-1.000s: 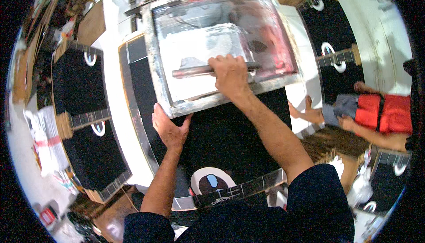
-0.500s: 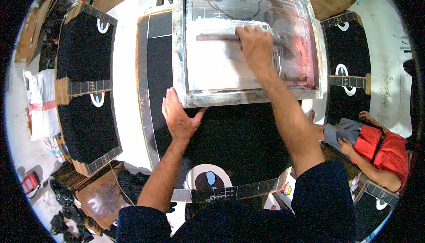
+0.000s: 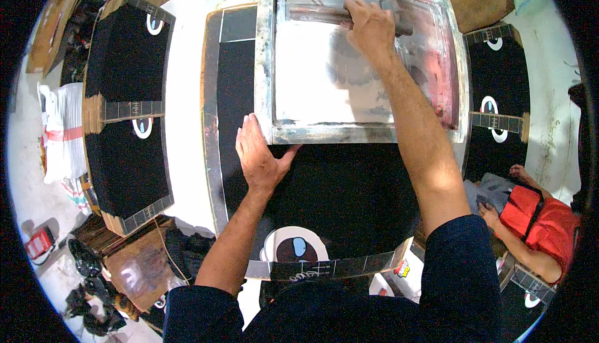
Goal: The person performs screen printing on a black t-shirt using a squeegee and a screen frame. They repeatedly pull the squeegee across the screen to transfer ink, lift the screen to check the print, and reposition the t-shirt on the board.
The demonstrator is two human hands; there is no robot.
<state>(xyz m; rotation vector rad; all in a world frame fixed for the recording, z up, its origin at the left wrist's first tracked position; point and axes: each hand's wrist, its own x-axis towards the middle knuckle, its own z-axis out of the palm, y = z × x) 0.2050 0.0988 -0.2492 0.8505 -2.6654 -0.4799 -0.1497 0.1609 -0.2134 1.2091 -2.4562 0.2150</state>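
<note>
A framed printing screen [image 3: 266, 71], smeared with white, grey and reddish ink, rests over a black fabric panel [image 3: 337, 193]. My right hand [image 3: 371, 28] grips a long squeegee [image 3: 402, 29] near the screen's far edge. White ink [image 3: 306, 68] covers much of the screen's left and middle. My left hand [image 3: 262, 159] is open, fingers stretched along the outside of the frame's near-left corner, thumb under its front edge. The panel's near end shows a white oval [image 3: 271, 243] with a dark centre and blue spot.
Black printed panels stand left [image 3: 125, 168] and right [image 3: 499, 74]. A person in red [image 3: 549, 230] works at the lower right. White cloth bundles [image 3: 62, 146] lie at far left. Cardboard [image 3: 134, 259], black bags [image 3: 87, 299] and a red object [image 3: 38, 243] sit at lower left.
My right hand has pushed the squeegee toward the screen's far edge. The view has shifted, so screen and panels sit differently in the picture. My left hand stays at the frame's corner.
</note>
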